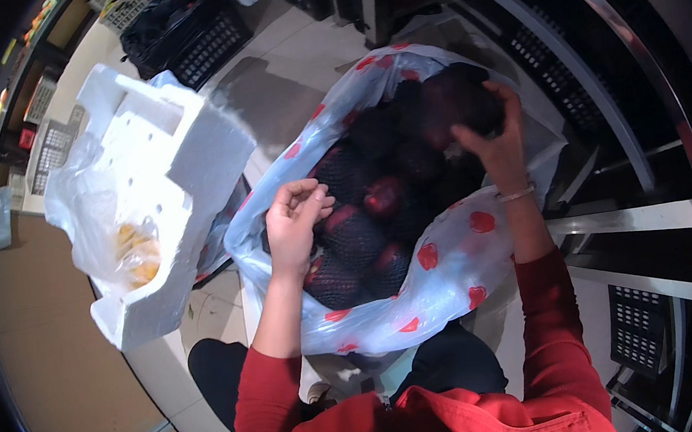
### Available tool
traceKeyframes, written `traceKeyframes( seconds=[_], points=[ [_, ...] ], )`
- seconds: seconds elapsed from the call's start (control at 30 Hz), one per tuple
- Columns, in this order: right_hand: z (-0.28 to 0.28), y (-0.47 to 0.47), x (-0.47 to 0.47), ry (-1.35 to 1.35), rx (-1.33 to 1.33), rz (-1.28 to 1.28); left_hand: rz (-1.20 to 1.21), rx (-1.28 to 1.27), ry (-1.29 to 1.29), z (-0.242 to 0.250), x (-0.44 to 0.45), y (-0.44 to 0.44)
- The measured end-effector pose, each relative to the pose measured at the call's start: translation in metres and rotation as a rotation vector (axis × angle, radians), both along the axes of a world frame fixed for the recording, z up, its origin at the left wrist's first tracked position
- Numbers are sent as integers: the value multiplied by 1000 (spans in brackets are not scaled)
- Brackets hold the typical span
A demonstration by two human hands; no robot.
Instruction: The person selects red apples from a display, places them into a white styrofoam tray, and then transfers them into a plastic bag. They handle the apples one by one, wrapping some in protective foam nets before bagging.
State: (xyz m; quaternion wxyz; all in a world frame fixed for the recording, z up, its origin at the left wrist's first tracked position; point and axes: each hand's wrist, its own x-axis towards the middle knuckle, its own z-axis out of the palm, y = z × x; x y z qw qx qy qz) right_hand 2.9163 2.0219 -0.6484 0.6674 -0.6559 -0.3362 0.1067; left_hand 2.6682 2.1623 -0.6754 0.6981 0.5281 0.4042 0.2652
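Observation:
A large plastic bag (453,248) printed with red apple shapes lies open before me, full of dark red round fruit (384,197) that look like apples. Many are wrapped in black foam netting (352,241). At the bag's upper right, my right hand (498,132) has its thumb and fingers around a dark netted fruit (458,102), whose details are lost in shadow. Near the bag's left rim, my left hand (295,222) is raised over the fruit. Its fingers are curled in towards the thumb, and nothing shows between them.
Left of the bag stands a white foam box (202,149) with thin plastic and yellow items (138,254) inside. A black crate (209,51) is behind it. Metal rack bars (638,219) and black crates (638,329) border the right side. Pale floor tiles (280,46) show between.

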Motion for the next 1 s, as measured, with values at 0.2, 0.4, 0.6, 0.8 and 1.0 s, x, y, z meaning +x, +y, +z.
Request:
traceKeyframes(
  seconds=[0.2, 0.4, 0.6, 0.8, 1.0],
  points=[
    [8, -6, -49, -641, -69, 209, -365, 70, -533, 3, 57, -39],
    [15, 4, -68, -613, -92, 351, -340, -425, -671, -5, 41, -39],
    [13, 13, -65, -543, -163, 409, -284, -697, -764, -6, 38, -37],
    [5, 13, -70, -480, -195, 397, -234, -749, -718, -1, 42, -35],
    [5, 22, -23, -79, -284, 251, -603, -436, -423, -12, 43, -34]
  ],
)
